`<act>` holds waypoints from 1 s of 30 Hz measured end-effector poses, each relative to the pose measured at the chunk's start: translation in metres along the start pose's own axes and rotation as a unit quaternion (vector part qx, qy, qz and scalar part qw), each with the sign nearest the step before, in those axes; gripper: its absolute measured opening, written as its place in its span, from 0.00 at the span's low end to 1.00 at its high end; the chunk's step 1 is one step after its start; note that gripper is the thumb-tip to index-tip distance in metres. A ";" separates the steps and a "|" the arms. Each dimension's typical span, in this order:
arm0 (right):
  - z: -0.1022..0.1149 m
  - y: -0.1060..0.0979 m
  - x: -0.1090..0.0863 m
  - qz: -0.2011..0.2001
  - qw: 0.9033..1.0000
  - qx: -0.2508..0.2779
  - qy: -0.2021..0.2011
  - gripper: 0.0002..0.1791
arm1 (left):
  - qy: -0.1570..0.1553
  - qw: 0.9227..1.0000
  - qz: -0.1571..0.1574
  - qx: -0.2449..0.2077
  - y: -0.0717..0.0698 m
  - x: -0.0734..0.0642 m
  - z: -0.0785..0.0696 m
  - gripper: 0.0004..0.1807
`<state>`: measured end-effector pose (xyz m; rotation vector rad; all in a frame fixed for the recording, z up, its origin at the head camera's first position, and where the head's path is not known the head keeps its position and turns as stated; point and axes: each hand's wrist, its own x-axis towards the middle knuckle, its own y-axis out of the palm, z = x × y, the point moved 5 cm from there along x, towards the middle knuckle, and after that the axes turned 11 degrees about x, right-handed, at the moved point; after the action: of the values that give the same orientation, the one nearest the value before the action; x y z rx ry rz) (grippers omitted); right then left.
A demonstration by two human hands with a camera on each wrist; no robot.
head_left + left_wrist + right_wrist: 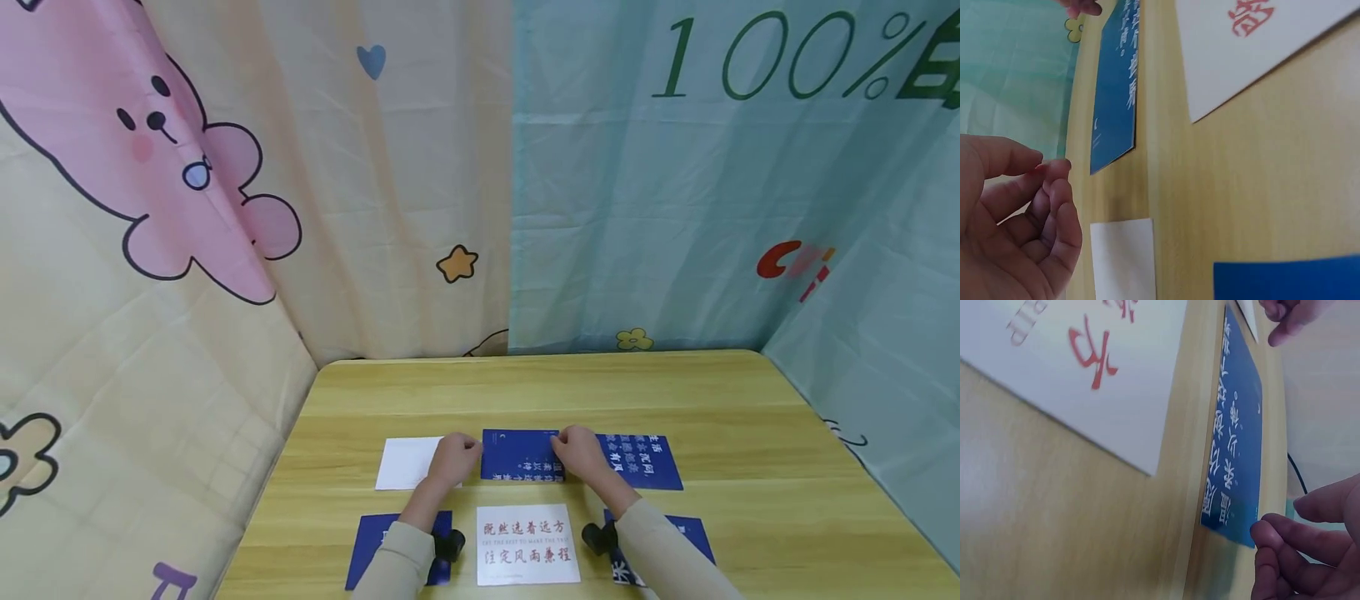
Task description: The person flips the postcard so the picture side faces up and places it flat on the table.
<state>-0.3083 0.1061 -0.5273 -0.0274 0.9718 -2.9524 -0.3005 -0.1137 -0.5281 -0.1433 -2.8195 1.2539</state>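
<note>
A blue card (pixel 517 454) with white lettering lies flat on the table, in the middle of the far row. By its left edge is my left hand (pixel 453 458), partly covering a plain white card (pixel 405 462). In the left wrist view that hand's thumb and index fingertips meet, the other fingers curl loosely, and nothing shows between them. My right hand (pixel 581 454) is at the blue card's right edge. The right wrist view shows its fingertips (pixel 1266 534) at the card's corner, the thumb apart. It partly hides another blue card (pixel 648 462).
In the near row, a white card (pixel 528 571) with red lettering lies between two blue cards, one on the left (pixel 367 542) and one on the right (pixel 693 533), both partly covered by my forearms. Patterned curtains (pixel 420 167) hang behind the wooden table (pixel 525 392).
</note>
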 end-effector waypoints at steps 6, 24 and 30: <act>0.004 0.006 -0.002 0.007 0.999 0.041 -0.015 0.13 | 0.006 0.999 -0.024 -0.035 -0.022 0.002 0.009 0.12; 0.045 0.055 -0.010 0.041 0.994 0.093 -0.044 0.06 | -0.075 0.989 -0.130 0.009 -0.071 -0.017 0.069 0.11; 0.061 0.073 -0.013 0.061 0.991 0.116 -0.040 0.08 | -0.130 0.976 -0.170 0.038 -0.084 -0.028 0.082 0.15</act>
<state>-0.2921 0.0120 -0.5215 -0.0754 0.5924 -2.9048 -0.2848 -0.2334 -0.5214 0.5221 -2.8238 1.3784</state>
